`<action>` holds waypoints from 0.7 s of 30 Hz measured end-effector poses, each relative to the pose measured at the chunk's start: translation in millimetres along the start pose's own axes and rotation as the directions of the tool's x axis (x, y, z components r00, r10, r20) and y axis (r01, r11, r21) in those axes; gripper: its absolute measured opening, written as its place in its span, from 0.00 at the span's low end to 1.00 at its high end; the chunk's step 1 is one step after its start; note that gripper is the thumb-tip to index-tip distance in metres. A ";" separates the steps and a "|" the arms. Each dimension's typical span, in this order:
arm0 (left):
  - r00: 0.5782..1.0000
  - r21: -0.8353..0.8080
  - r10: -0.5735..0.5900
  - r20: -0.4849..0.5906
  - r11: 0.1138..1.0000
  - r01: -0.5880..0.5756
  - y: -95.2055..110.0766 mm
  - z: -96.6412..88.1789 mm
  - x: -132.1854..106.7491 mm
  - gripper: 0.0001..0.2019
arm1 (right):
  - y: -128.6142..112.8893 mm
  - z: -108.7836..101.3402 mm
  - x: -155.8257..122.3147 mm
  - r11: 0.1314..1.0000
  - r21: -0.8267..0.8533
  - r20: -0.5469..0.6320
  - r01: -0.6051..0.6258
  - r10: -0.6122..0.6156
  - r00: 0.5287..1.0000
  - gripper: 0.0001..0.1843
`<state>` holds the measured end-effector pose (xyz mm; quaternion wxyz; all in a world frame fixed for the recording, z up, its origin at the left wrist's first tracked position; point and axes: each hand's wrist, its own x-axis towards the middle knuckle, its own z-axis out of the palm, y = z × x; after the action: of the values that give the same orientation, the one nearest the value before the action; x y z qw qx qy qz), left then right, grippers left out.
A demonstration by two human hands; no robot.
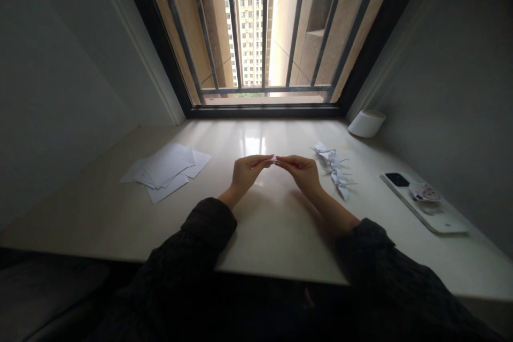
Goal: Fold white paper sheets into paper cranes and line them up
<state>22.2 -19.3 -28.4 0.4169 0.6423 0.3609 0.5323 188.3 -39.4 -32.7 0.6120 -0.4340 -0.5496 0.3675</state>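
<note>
A small piece of folded white paper [274, 160] is pinched between my two hands above the middle of the tabletop. My left hand [249, 171] grips its left side with thumb and fingers. From the other side, my right hand [300, 171] holds it the same way, fingertips almost meeting the left ones. Most of the paper is hidden by the fingers, so its folded shape cannot be made out. Just right of my right hand lies a row of several folded white paper cranes [333, 163]. Left of my left hand is a loose pile of white paper sheets [168, 165].
A white phone [430, 214] with a round grip on its back lies at the right. A white cylindrical object [366, 123] stands in the far right corner. Behind the pale tabletop [268, 240] is a dark-framed window [264, 112] with bars; walls close both sides.
</note>
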 end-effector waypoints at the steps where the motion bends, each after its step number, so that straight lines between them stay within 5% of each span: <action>1: 1.000 -0.007 -0.008 -0.001 1.000 0.008 0.4 0.0 0.0 0.14 | 0.2 -0.3 0.0 1.000 -0.012 -0.007 0.007 -0.007 1.000 0.13; 9: 0.999 -0.048 -0.032 0.010 0.998 0.033 -0.2 -0.4 1.2 0.15 | 2.1 -1.8 -0.3 0.996 -0.071 -0.034 0.062 -0.064 0.997 0.10; 21: 0.995 0.047 0.086 -0.046 0.995 -0.084 2.3 -1.5 1.7 0.09 | -3.2 -1.0 1.9 0.993 0.077 0.044 -0.086 0.083 0.996 0.14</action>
<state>21.0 -18.5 -25.5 0.3705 0.6533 0.3550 0.5568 189.5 -38.9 -29.0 0.6012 -0.4250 -0.5281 0.4230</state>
